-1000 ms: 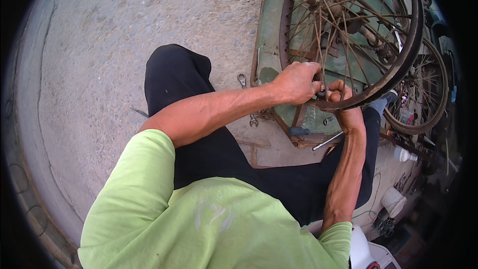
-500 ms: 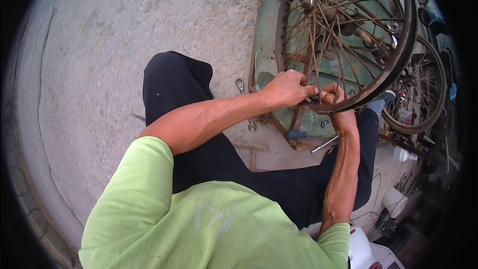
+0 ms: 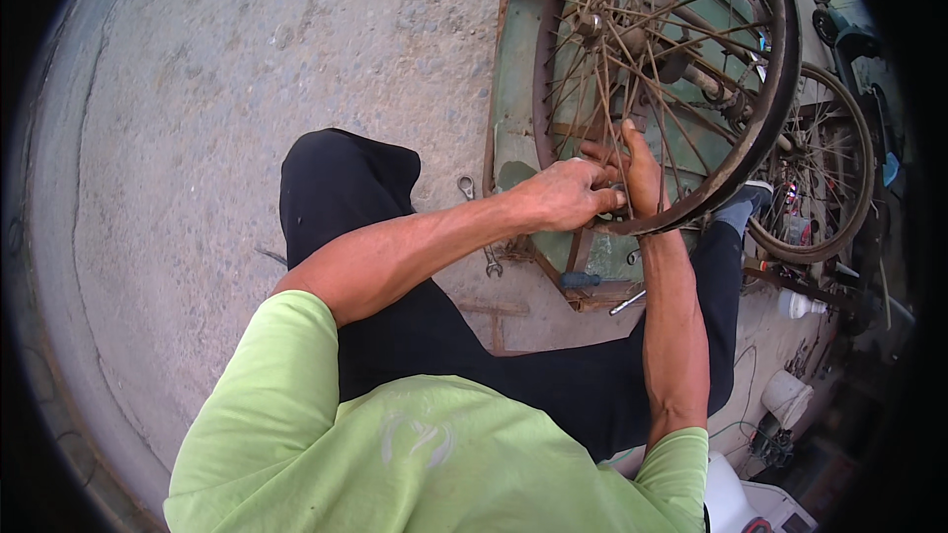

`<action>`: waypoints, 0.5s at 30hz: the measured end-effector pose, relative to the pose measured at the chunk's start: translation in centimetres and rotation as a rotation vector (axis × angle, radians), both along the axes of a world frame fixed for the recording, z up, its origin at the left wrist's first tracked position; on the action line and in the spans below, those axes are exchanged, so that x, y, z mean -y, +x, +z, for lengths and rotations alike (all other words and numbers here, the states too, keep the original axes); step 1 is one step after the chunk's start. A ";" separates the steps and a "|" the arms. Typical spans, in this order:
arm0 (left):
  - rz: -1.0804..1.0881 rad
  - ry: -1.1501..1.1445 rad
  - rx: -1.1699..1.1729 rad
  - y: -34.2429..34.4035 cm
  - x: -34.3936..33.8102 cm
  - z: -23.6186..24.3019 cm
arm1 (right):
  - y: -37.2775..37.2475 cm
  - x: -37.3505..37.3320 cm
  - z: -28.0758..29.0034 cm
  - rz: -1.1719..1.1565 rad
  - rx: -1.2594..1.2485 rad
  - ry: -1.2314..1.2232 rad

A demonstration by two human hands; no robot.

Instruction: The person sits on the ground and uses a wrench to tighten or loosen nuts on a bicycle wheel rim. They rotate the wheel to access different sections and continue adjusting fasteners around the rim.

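A rusty spoked wheel point(image 3: 768, 123) stands over a green metal panel point(image 3: 518, 74). My left hand point(image 3: 578, 192) is at the wheel's lower left rim, thumb and fingers closed around something small that is mostly hidden. My right hand point(image 3: 637, 168) reaches up among the spokes just right of it, fingers extended and spread. A blue-handled tool point(image 3: 578, 279) and a metal bar point(image 3: 627, 301) lie below the wheel. A wrench point(image 3: 466, 188) lies left of the panel, partly behind my left forearm.
A second spoked wheel point(image 3: 805, 253) is at the right, above a white plastic container point(image 3: 800, 304). A bucket point(image 3: 788, 397) and wires are at the lower right. My bent legs in dark trousers point(image 3: 346, 178) frame the work, on concrete ground point(image 3: 197, 109).
My right hand has moved up through the spokes and its fingers have straightened. My left hand stays at the rim. The wheel appears further left and the lower scene slightly lower as the view shifts.
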State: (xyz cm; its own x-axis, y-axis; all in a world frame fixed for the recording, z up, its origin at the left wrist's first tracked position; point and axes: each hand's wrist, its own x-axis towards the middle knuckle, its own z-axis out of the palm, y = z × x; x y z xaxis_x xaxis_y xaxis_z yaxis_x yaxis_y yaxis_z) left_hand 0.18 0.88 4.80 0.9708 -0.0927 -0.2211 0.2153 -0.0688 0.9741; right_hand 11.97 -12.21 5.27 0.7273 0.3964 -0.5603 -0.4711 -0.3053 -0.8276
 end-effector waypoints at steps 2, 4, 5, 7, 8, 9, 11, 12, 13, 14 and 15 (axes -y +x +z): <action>0.006 -0.067 -0.052 0.0 0.0 0.3 | 0.5 0.3 -0.3 0.068 0.000 0.005; 0.001 -0.155 -0.170 0.0 -0.1 0.9 | 0.8 0.6 -0.6 0.089 0.024 -0.019; -0.013 -0.146 -0.158 0.0 0.0 0.9 | 0.9 0.8 -0.7 0.100 0.036 -0.031; -0.036 -0.124 -0.136 0.1 0.0 0.8 | 1.5 1.3 -1.4 0.075 0.042 0.007; -0.069 -0.164 -0.135 0.2 -0.2 0.6 | 1.6 1.5 -1.7 0.063 0.045 0.026; -0.100 -0.202 -0.136 0.1 -0.5 0.6 | 1.5 1.5 -2.0 0.024 0.022 0.059; -0.123 -0.243 -0.094 0.1 -0.7 0.8 | 1.2 1.5 -2.8 -0.055 -0.025 0.123; -0.119 -0.243 -0.050 0.1 -0.9 1.5 | 1.5 1.6 -3.2 -0.082 -0.071 0.193; -0.114 -0.244 -0.007 0.2 -1.0 1.9 | 1.8 2.1 -3.4 -0.083 -0.099 0.245; -0.076 -0.289 -0.053 0.4 -1.1 1.8 | 2.0 2.7 -3.5 -0.084 -0.127 0.296; -0.039 -0.339 -0.101 0.6 -1.0 1.6 | 2.1 3.2 -3.2 -0.086 -0.157 0.342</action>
State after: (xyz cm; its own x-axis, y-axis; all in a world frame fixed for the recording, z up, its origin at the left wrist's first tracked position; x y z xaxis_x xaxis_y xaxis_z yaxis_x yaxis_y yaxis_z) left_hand 0.79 1.88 6.43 0.9398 -0.2137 -0.2665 0.3156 0.2449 0.9167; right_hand 14.07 -15.39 2.04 0.6819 0.5210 -0.5134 -0.6123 0.0225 -0.7903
